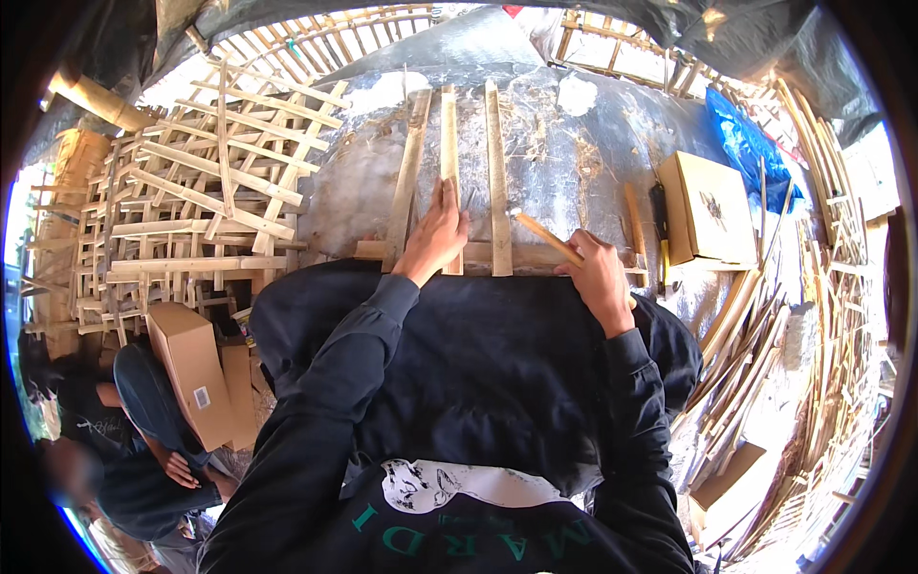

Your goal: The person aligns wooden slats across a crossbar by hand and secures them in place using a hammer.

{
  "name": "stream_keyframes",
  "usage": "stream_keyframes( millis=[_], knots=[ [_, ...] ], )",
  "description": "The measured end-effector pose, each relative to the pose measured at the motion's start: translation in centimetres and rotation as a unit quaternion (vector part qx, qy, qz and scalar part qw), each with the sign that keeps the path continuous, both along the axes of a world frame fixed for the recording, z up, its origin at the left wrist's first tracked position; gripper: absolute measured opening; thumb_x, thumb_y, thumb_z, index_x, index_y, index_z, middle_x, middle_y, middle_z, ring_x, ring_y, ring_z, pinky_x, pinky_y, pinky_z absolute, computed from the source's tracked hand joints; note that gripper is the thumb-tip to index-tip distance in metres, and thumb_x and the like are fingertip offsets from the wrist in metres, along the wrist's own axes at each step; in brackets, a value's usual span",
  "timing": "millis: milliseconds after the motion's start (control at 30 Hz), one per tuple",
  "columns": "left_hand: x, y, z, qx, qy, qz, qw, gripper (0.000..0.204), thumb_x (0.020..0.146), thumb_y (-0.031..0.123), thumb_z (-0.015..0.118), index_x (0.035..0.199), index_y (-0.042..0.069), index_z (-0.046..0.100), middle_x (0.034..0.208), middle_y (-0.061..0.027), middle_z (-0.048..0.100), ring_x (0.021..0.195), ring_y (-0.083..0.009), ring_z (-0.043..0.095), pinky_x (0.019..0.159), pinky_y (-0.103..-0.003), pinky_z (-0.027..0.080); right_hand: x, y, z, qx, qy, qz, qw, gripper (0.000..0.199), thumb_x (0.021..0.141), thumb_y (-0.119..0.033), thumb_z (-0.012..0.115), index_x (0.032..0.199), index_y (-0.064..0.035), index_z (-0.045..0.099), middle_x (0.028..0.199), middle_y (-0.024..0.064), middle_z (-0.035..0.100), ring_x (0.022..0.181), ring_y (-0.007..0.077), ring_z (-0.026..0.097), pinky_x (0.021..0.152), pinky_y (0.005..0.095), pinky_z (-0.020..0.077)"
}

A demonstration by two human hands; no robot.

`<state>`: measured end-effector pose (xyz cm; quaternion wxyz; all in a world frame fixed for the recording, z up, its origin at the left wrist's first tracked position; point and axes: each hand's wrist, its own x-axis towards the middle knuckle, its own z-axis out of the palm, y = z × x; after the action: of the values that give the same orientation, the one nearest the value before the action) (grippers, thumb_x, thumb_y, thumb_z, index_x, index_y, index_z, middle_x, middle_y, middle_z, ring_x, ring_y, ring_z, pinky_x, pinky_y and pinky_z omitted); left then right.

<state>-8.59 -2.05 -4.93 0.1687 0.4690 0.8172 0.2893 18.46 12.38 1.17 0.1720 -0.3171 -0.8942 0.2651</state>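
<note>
the left hand (438,232) presses flat, fingers spread, on the middle bamboo slat (449,143) on the grey surface (574,153). the right hand (595,273) is closed around a wooden stick (547,237). a tan cardboard box (712,206) sits right; a brown box (191,368) with a small white label sits lower left.

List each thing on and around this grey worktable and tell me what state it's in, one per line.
Left hand: pressing down on the middle slat.
Right hand: gripping a wooden tool handle.
Wooden tool handle: held, angled up and left.
Three pale bamboo slats: lying side by side across a crosspiece.
Flat tan cardboard box: closed, on the table.
Brown cardboard carton: closed, tilted.
Stacked bamboo lattice frames: assembled, piled.
</note>
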Motion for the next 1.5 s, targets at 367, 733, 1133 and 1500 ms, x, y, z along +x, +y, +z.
stream_keyframes(
  millis=[367,733,1133,1500],
  knots=[
    [0.3,0.1,-0.7,0.007,0.035,-0.015,0.999,0.066,0.113,0.025,0.048,0.164,-0.012,0.028,0.173,-0.0365,0.024,0.15,-0.0517,0.044,0.123,-0.051,0.042,0.0,0.0,-0.3,-0.003,-0.006,0.002,1.0,0.026,0.084,-0.004,0.085,0.099,-0.003,0.063,0.099,0.0179,0.075,0.092,0.0468,0.072,0.074,0.0528,0.0549],
    [0.2,-0.3,-0.3,0.011,0.034,-0.001,0.999,0.07,0.111,0.03,0.055,0.165,-0.007,0.031,0.173,-0.0353,0.026,0.155,-0.0508,0.039,0.125,-0.052,0.04,0.0,0.0,-0.2,-0.009,-0.007,0.007,1.0,0.028,0.082,-0.001,0.085,0.1,-0.0032,0.064,0.102,0.017,0.075,0.094,0.0465,0.072,0.074,0.0525,0.0551],
    [1.0,-1.3,3.2,0.059,0.039,-0.228,0.971,0.094,0.092,0.061,0.079,0.163,0.01,0.045,0.172,-0.0116,0.042,0.164,-0.0317,0.031,0.135,-0.048,0.023,1.0,-0.9,1.3,0.012,0.085,0.065,0.994,0.027,0.084,0.005,0.082,0.105,0.0051,0.066,0.109,0.0207,0.07,0.092,0.043,0.071,0.071,0.0445,0.0566],
    [0.6,-1.4,2.7,-0.066,0.05,-0.197,0.977,0.122,0.076,0.091,0.072,0.169,0.019,0.037,0.179,-0.0048,0.028,0.167,-0.0451,0.011,0.124,-0.083,0.018,1.8,-5.6,6.5,-0.527,0.034,-0.06,0.847,0.02,0.113,-0.017,0.062,0.128,-0.0044,0.058,0.083,0.0018,0.058,0.056,0.0034,0.048,0.043,0.0237,0.0328]
  ],
)
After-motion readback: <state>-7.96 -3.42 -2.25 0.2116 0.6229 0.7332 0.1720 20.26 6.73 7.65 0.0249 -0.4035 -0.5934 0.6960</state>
